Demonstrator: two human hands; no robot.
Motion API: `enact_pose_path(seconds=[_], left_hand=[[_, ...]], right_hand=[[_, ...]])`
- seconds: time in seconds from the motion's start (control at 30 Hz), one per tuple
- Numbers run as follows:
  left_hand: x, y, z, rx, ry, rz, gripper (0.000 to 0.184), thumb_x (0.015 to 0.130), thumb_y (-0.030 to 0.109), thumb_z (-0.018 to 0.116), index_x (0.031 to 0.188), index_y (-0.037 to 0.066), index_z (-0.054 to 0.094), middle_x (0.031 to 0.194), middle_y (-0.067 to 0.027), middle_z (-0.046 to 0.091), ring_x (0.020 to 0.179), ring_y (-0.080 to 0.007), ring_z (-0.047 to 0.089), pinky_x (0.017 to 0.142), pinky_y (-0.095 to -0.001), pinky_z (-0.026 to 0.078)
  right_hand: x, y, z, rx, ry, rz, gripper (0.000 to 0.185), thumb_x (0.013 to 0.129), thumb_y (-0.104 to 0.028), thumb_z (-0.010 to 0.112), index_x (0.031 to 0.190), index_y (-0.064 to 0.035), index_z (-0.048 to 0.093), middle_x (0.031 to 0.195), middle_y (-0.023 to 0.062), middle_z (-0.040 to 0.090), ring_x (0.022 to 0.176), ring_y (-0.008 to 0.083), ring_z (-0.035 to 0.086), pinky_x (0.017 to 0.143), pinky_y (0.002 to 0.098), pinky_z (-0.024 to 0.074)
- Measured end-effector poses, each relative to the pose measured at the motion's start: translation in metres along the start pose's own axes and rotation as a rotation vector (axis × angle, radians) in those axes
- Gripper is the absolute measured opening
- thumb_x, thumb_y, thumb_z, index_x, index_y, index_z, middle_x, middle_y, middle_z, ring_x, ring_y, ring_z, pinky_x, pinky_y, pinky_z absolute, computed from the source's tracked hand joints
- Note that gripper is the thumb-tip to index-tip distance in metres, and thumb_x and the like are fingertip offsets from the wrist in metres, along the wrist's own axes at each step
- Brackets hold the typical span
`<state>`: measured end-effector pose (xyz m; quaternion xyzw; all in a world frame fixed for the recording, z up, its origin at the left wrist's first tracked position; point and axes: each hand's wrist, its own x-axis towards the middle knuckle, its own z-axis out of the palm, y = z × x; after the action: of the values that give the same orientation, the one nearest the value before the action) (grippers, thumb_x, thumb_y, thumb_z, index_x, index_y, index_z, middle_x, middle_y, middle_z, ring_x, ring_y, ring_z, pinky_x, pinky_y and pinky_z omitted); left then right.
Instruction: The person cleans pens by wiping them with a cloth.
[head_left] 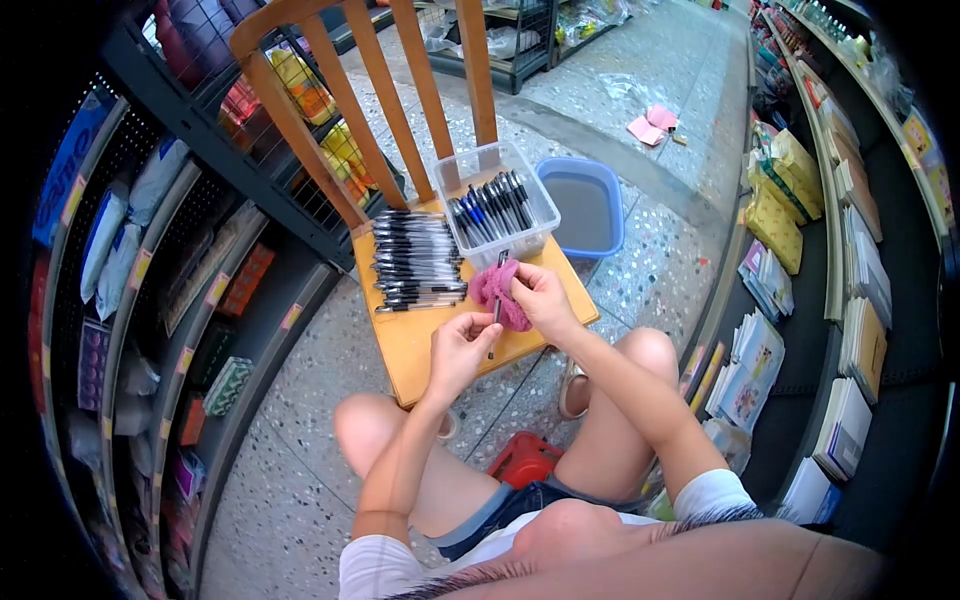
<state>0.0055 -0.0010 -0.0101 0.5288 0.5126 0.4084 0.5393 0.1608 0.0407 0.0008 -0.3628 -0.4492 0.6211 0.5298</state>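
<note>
Head view, pen in left grip, pink cloth in right grip.

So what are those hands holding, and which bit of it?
The left hand pinches a slim dark pen nearer its lower end; the right hand grips a crumpled pink cloth by its right side, at the pen's upper part.

Head-worn view, forward and down.
</note>
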Motion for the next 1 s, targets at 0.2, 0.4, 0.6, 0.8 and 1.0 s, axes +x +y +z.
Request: enact_pose_path(seconds=[0.2, 0.4, 0.6, 0.8, 1.0], left_hand=[[0.002, 0.000, -0.003, -0.042, 0.033, -0.009, 0.011, 0.083, 0.006, 0.063, 0.090, -0.003, 0.061, 0.075, -0.0018, 0.062, 0.063, -0.0061, 0.056, 0.057, -0.0196, 0.045], [0.005, 0.006, -0.010, -0.073, -0.045, -0.040, 0.016, 0.083, 0.006, 0.063, 0.095, -0.004, 0.060, 0.083, -0.0033, 0.063, 0.072, -0.0069, 0.058, 0.064, -0.0207, 0.047], [0.001, 0.013, -0.016, -0.014, -0.209, -0.076, 0.022, 0.082, 0.006, 0.063, 0.102, -0.005, 0.059, 0.088, -0.0050, 0.064, 0.076, -0.0086, 0.059, 0.071, -0.0228, 0.049], [0.000, 0.007, -0.012, -0.096, -0.162, -0.058, 0.022, 0.083, 0.006, 0.063, 0.101, -0.006, 0.060, 0.087, -0.0059, 0.064, 0.076, -0.0095, 0.059, 0.072, -0.0230, 0.049], [-0.001, 0.005, -0.010, -0.144, -0.123, -0.031, 0.019, 0.083, 0.005, 0.063, 0.098, -0.006, 0.060, 0.085, -0.0065, 0.064, 0.075, -0.0103, 0.060, 0.070, -0.0233, 0.049]], right_hand=[[-0.007, 0.018, 0.004, -0.092, -0.046, 0.004, 0.020, 0.087, -0.010, 0.051, 0.097, 0.0025, 0.062, 0.081, -0.0004, 0.060, 0.068, 0.0040, 0.051, 0.058, 0.0199, 0.0427], [-0.006, 0.016, 0.006, -0.029, -0.032, 0.059, 0.018, 0.088, -0.010, 0.051, 0.097, 0.0020, 0.061, 0.083, 0.0003, 0.060, 0.071, 0.0054, 0.053, 0.062, 0.0209, 0.0451], [0.001, 0.006, -0.002, 0.027, 0.020, 0.009, 0.018, 0.091, -0.008, 0.048, 0.100, 0.0027, 0.060, 0.090, 0.0030, 0.063, 0.079, 0.0067, 0.057, 0.070, 0.0222, 0.0471], [-0.001, 0.004, -0.006, 0.007, 0.002, 0.055, 0.023, 0.092, -0.013, 0.048, 0.106, 0.0017, 0.058, 0.095, 0.0044, 0.063, 0.083, 0.0074, 0.059, 0.072, 0.0224, 0.0488], [-0.006, 0.015, 0.002, 0.004, -0.040, 0.055, 0.018, 0.089, -0.011, 0.051, 0.099, 0.0016, 0.061, 0.088, 0.0020, 0.062, 0.077, 0.0073, 0.056, 0.069, 0.0223, 0.0462]])
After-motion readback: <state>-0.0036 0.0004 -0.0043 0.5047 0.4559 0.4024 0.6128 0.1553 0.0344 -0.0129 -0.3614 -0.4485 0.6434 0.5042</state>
